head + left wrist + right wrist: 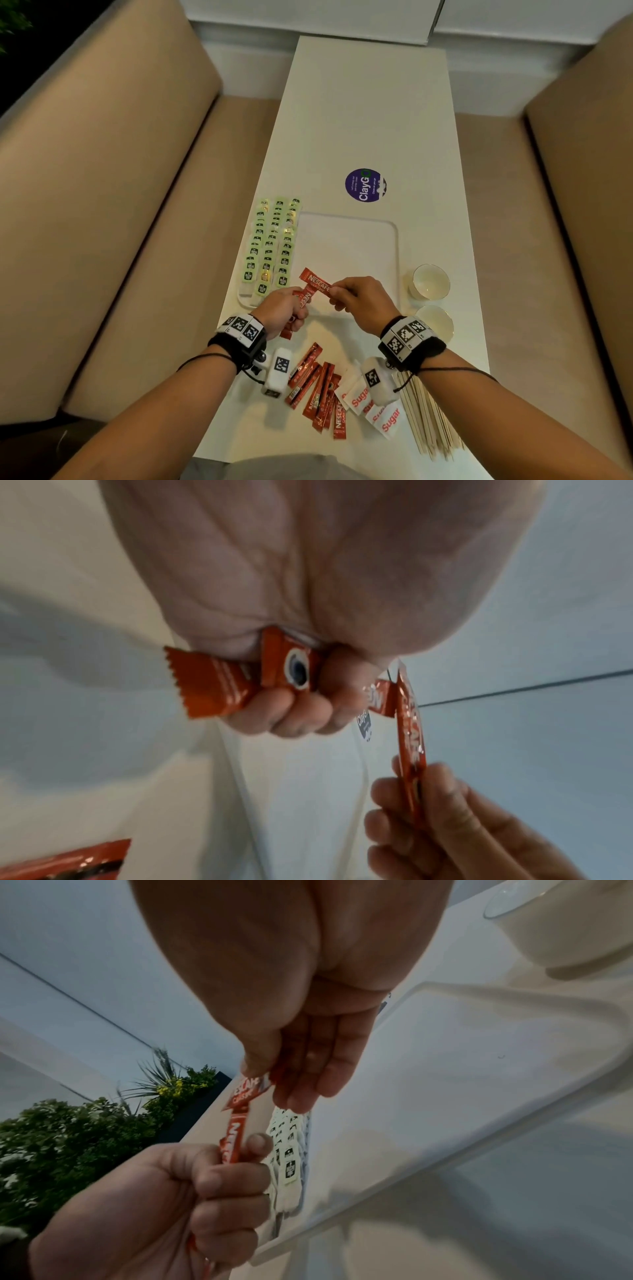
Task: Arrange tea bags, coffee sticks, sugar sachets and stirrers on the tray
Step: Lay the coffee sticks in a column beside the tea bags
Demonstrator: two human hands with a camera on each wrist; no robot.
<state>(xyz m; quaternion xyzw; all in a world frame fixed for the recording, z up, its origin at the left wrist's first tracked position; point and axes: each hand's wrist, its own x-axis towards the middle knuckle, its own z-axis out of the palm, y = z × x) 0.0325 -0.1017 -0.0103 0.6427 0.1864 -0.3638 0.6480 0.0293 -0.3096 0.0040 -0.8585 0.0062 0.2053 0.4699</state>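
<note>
A white tray lies mid-table with green tea bags in rows along its left side. Above its near edge my left hand grips a bunch of red coffee sticks in a fist. My right hand pinches one end of a single red coffee stick between thumb and fingers, its far end over the bunch. In the left wrist view the fist holds the sticks. More coffee sticks, sugar sachets and wooden stirrers lie near the front edge.
Two white cups stand right of the tray. A purple round sticker is on the table beyond the tray. Beige sofas flank the narrow table on both sides. Green plants show in the right wrist view.
</note>
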